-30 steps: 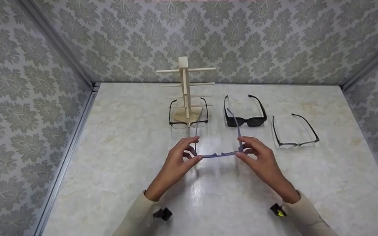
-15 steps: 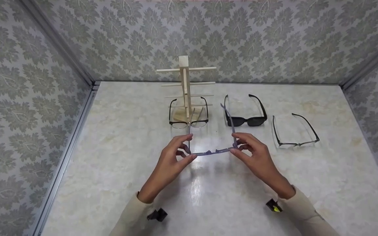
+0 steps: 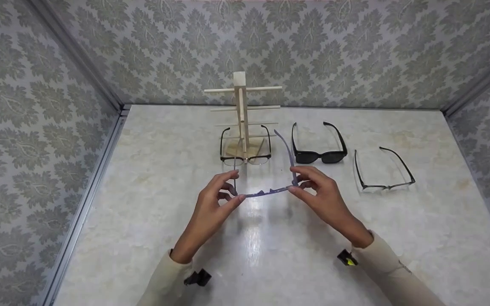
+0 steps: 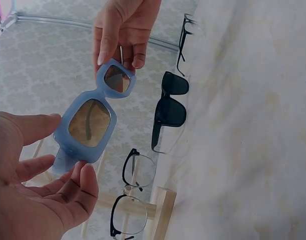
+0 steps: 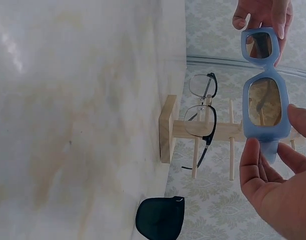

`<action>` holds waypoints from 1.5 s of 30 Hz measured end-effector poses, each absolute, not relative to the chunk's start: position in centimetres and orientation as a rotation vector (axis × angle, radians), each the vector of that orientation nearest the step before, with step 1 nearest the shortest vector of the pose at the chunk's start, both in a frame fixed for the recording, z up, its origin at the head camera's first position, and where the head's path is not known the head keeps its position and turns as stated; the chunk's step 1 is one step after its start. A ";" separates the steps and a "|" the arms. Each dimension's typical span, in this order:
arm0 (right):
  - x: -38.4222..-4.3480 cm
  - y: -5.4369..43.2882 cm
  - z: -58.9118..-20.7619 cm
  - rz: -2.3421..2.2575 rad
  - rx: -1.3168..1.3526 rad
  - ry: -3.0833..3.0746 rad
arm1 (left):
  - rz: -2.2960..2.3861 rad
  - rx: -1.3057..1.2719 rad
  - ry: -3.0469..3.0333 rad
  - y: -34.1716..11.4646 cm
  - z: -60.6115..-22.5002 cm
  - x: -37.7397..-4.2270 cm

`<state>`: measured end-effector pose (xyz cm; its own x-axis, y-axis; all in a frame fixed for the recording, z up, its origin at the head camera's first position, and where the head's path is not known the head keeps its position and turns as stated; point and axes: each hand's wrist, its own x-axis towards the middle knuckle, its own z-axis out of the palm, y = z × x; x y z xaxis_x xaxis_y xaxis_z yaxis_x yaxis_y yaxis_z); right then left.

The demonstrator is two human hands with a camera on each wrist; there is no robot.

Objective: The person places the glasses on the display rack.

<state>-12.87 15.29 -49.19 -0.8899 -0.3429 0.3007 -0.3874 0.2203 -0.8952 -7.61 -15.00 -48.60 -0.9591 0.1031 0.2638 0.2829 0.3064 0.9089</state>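
holding blue-framed glasses above the table
left hand and right hand have fingers clamped on opposite ends; a wooden stand rises beyond.

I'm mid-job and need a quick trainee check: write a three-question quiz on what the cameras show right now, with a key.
1. True or false: the left hand and the right hand both hold the blue glasses.
2. In the head view, which hand is nearer the black sunglasses? A: left. B: right.
3. Fill in: the glasses at the wooden stand, black-topped glasses, have ____ lenses.

Key: 1. True. 2. B. 3. Clear.
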 end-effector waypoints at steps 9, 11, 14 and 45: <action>-13.9 13.9 -48.2 1.839 0.770 -2.427 | -1.743 -0.304 -2.331 -16.1 -48.3 -8.0; -14.1 13.5 -48.0 1.835 0.769 -2.430 | -1.750 -0.294 -2.321 -16.3 -48.2 -8.1; -14.4 13.1 -47.9 1.835 0.767 -2.429 | -1.765 -0.278 -2.309 -16.5 -48.2 -8.4; -16.8 11.4 -46.4 1.863 0.657 -2.461 | -1.747 -0.202 -2.331 -17.5 -47.6 -11.7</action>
